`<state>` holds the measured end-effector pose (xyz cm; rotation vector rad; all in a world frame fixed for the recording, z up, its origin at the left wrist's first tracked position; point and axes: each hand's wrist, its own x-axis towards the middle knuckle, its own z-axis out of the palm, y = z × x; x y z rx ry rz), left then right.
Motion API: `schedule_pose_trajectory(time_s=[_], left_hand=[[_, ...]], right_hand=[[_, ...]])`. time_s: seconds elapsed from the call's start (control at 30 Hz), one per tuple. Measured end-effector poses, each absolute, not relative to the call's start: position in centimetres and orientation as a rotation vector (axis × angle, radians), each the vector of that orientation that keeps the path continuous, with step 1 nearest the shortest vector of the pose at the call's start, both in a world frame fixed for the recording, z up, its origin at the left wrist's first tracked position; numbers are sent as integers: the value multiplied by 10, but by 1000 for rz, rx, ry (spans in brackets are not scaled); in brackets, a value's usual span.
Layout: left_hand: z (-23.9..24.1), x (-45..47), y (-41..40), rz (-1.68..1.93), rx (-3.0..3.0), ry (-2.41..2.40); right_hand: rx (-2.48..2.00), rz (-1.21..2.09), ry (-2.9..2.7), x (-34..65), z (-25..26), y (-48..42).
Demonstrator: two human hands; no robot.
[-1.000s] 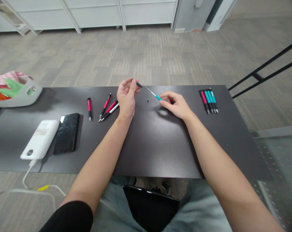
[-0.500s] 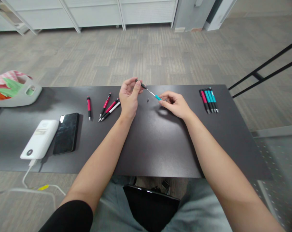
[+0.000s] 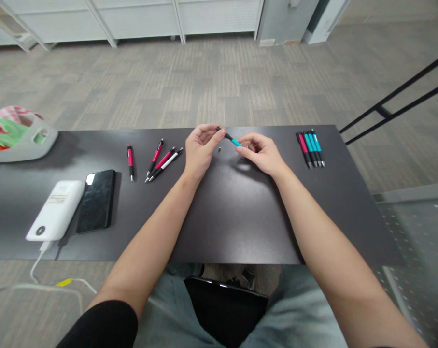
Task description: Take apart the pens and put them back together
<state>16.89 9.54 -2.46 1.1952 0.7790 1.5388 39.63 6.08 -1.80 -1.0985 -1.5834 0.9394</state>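
Both hands are at work above the far part of the surface (image 3: 233, 217), right in the middle. The left hand (image 3: 202, 147) pinches the black section (image 3: 226, 135) of a pen between thumb and fingers, and the right hand (image 3: 261, 152) grips the teal barrel (image 3: 235, 142) from the other end, the two parts lined up on a slant. From this height it's hard to tell whether they're fully joined. Just below them lies a small metallic piece (image 3: 219, 150), loose, and there's the danger: a brush from the left hand could send it rolling, perhaps over the far edge close behind. Trouble could come in the grip, too; if the parts meet at an angle, a twist may jam them, and a slipping thumb could drop one. Red pens (image 3: 130, 162) lie to the left, a mixed row of pens (image 3: 313, 149) to the right, both well apart from the action.
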Motion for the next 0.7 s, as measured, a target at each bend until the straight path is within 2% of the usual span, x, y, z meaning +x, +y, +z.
schedule_pose_trajectory(time_s=[0.7], left_hand=[[-14, 179, 85, 1390, 1091, 849]], right_hand=[[-1162, 878, -1570, 395, -11, 61]])
